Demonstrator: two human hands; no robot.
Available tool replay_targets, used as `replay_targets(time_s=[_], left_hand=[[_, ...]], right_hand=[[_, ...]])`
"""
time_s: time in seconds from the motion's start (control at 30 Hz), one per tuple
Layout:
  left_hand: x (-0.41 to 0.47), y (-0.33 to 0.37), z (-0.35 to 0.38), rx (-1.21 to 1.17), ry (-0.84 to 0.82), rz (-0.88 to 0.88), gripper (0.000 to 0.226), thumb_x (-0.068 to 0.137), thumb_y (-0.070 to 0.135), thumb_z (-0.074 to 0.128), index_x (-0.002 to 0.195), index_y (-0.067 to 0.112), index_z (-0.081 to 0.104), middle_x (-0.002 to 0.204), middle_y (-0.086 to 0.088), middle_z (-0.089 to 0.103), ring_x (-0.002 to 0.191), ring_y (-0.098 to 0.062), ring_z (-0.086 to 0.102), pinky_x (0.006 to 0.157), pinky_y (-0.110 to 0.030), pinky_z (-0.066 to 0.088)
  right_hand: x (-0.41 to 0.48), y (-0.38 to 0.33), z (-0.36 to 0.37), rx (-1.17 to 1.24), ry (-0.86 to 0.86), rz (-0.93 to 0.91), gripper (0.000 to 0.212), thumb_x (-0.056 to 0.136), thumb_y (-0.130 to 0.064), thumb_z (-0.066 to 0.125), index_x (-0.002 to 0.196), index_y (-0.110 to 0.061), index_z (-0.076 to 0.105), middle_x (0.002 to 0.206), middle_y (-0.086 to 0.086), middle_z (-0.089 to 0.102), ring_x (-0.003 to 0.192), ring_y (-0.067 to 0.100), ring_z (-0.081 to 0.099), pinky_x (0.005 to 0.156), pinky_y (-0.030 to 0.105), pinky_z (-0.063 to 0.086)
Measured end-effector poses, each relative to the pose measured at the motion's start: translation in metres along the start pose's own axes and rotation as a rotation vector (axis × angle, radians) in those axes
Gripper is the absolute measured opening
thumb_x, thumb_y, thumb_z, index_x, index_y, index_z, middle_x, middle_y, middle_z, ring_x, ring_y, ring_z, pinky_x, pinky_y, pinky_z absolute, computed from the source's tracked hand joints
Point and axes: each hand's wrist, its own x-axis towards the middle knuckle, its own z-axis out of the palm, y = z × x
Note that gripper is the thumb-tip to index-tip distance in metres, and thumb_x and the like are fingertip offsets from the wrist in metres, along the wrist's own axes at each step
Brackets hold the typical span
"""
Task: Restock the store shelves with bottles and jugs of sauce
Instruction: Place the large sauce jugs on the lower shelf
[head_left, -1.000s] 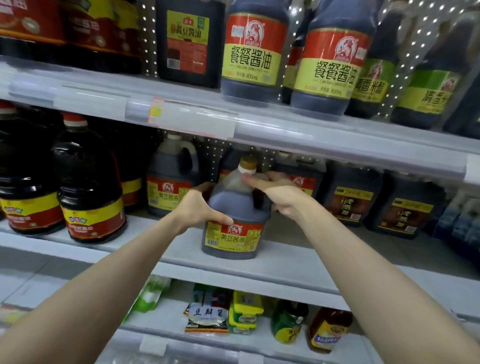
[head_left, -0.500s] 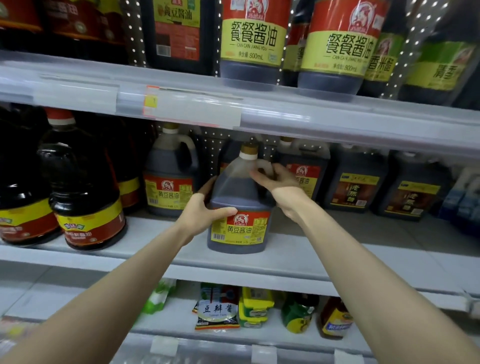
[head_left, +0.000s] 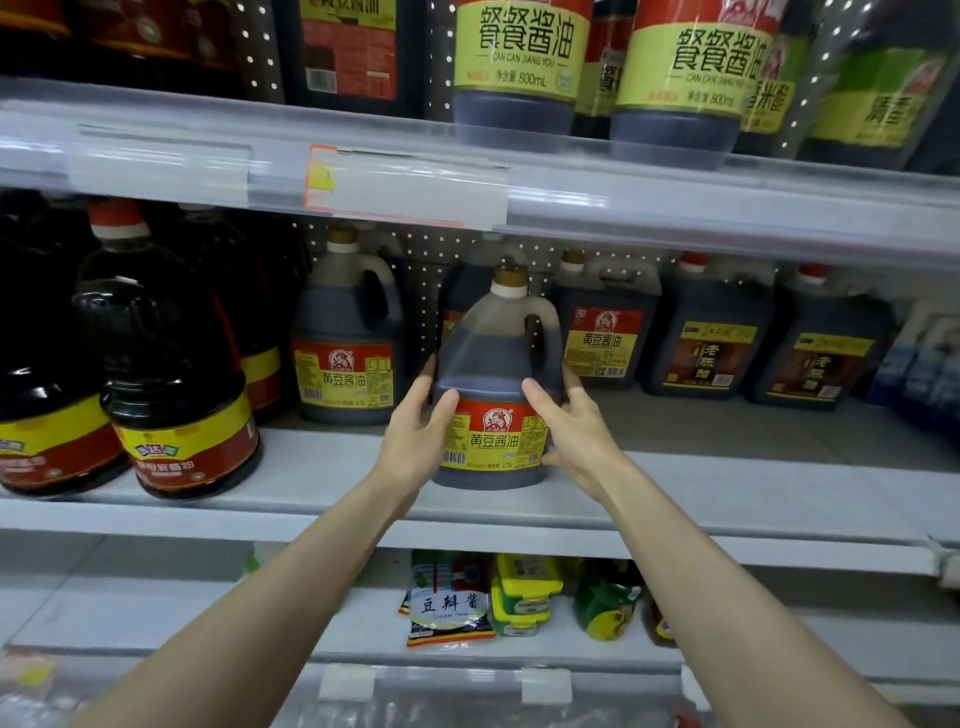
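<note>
A dark soy sauce jug with a tan cap and a red and yellow label stands upright on the middle shelf, label facing me. My left hand holds its left side, thumb on the label's edge and fingers round the back. My right hand holds its right side, thumb across the front and fingers behind. A matching jug stands to the left and further back, another to the right.
Large dark bottles with red caps fill the shelf's left end. Two dark vinegar jugs stand at the back right. The shelf above carries tall soy sauce bottles. Small packets and jars lie on the shelf below.
My right hand came down from the jug's handle to its right side. My left hand slid lower on the left side. The jug was pushed further back and turned label-forward.
</note>
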Motion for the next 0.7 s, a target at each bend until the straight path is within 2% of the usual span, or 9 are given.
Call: replay_targets(time_s=[0.2, 0.27, 0.33, 0.4, 0.57, 0.7], left_hand=[[0.01, 0.001, -0.002, -0.011, 0.033, -0.027, 0.023, 0.1, 0.024, 0.046, 0.101, 0.047, 0.047, 0.111, 0.001, 0.065, 0.098, -0.012, 0.064, 0.087, -0.044, 0.056], [0.014, -0.001, -0.003, -0.017, 0.042, -0.03, 0.026, 0.101, 0.024, 0.045, 0.115, 0.046, 0.044, 0.112, 0.002, 0.064, 0.098, -0.01, 0.063, 0.086, -0.042, 0.056], [0.019, -0.002, -0.004, 0.0, 0.053, -0.041, 0.04, 0.101, 0.026, 0.044, 0.137, 0.04, 0.036, 0.117, 0.0, 0.063, 0.099, -0.01, 0.063, 0.083, -0.038, 0.056], [0.023, -0.003, -0.004, 0.005, 0.057, -0.057, 0.049, 0.101, 0.027, 0.044, 0.147, 0.035, 0.028, 0.119, -0.002, 0.063, 0.1, -0.013, 0.064, 0.084, -0.04, 0.056], [0.036, -0.007, -0.006, 0.021, 0.058, -0.072, 0.051, 0.101, 0.027, 0.044, 0.149, 0.034, 0.026, 0.119, -0.002, 0.064, 0.105, -0.019, 0.064, 0.091, -0.047, 0.053], [0.044, -0.01, -0.007, -0.005, 0.072, -0.092, 0.051, 0.1, 0.029, 0.046, 0.148, 0.038, 0.028, 0.124, -0.002, 0.062, 0.109, -0.021, 0.062, 0.093, -0.049, 0.052]], right_hand=[[0.007, 0.002, 0.004, 0.009, 0.007, -0.01, 0.071, 0.094, -0.038, 0.058, 0.152, -0.037, 0.017, 0.132, 0.001, 0.059, 0.102, 0.016, 0.063, 0.07, 0.033, 0.055], [0.01, 0.001, 0.006, 0.011, 0.006, -0.022, 0.07, 0.095, -0.037, 0.057, 0.152, -0.037, 0.017, 0.132, 0.0, 0.058, 0.096, 0.011, 0.063, 0.063, 0.028, 0.052], [0.013, 0.001, 0.007, 0.009, 0.007, -0.024, 0.069, 0.095, -0.036, 0.056, 0.152, -0.038, 0.015, 0.131, -0.001, 0.058, 0.09, 0.009, 0.061, 0.06, 0.026, 0.05], [0.016, 0.0, 0.007, 0.013, 0.009, -0.022, 0.07, 0.096, -0.036, 0.056, 0.152, -0.038, 0.015, 0.13, 0.0, 0.057, 0.089, 0.01, 0.06, 0.061, 0.027, 0.05], [0.023, 0.0, 0.008, 0.035, 0.009, -0.023, 0.07, 0.096, -0.033, 0.056, 0.152, -0.036, 0.016, 0.136, 0.0, 0.054, 0.086, 0.008, 0.059, 0.062, 0.027, 0.05], [0.029, -0.003, 0.01, 0.043, 0.012, -0.03, 0.068, 0.095, -0.033, 0.057, 0.151, -0.038, 0.018, 0.145, 0.001, 0.047, 0.1, 0.016, 0.057, 0.075, 0.035, 0.05]])
